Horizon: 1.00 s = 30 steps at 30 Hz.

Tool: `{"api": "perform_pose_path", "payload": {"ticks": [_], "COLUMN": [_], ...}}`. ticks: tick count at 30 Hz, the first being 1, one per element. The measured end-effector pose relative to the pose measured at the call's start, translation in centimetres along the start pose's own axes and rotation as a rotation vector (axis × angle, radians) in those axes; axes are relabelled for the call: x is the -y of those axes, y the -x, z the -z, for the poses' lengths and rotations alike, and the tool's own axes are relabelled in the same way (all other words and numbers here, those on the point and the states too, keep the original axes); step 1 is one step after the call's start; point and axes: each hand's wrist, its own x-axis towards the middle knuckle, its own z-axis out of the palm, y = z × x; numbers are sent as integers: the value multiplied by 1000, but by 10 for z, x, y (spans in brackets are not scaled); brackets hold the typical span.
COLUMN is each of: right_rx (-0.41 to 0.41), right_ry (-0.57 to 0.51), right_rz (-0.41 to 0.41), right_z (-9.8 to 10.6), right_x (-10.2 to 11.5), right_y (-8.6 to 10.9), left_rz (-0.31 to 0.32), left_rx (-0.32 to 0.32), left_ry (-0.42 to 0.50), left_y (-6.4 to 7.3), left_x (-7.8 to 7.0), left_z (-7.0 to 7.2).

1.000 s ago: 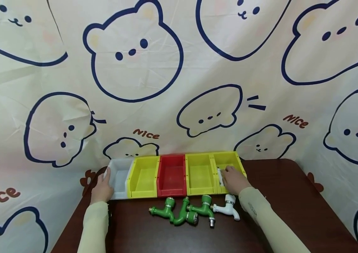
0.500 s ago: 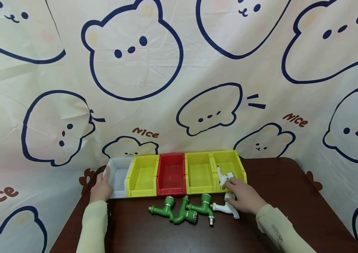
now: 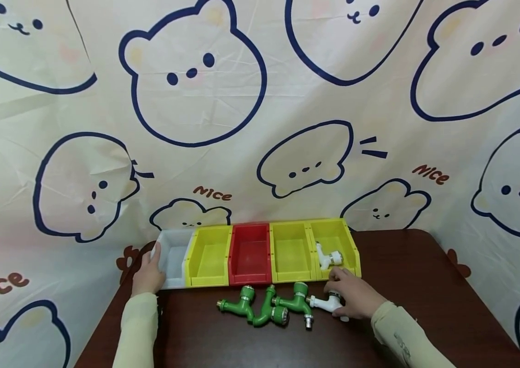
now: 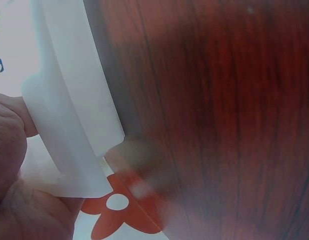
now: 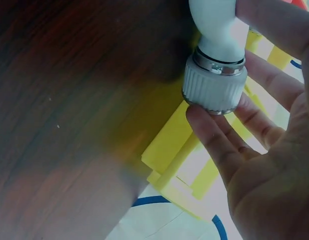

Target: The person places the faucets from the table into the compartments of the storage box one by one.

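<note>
Left hand (image 3: 148, 276) grips the side wall of the whitish plastic open-front bin (image 3: 174, 258), leftmost of five. Right hand (image 3: 354, 295) has fingers curled round a white tap with ribbed knob (image 3: 328, 304), on the dark brown wood-grain surface (image 3: 223, 350) in front of the bins. Three green taps with metal ends (image 3: 298, 305) lie just left of it. Second white tap (image 3: 323, 259) lies in the rightmost yellow plastic bin (image 3: 331, 232).

Head view looks down; nearer wrist views share the table (image 3: 223, 347).
</note>
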Motion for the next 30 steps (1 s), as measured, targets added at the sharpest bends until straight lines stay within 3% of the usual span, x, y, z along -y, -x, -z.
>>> {"api": "perform_pose_path", "payload": {"ticks": [18,26,30], "right_rx": [83,89,52], "right_ry": [-66,-74,-96], "right_rz": [14,34,49], "right_z": [-6,-9,-8], "right_x": [-1,-5,-7], "right_y": [0,0,1], "left_rz": [16,36,35], "left_rx": [-3,1,2], "left_ry": [-6,3,2], "left_y": [0,0,0], "left_x": [-1,-2,-3], "left_z": [-2,0,0]}}
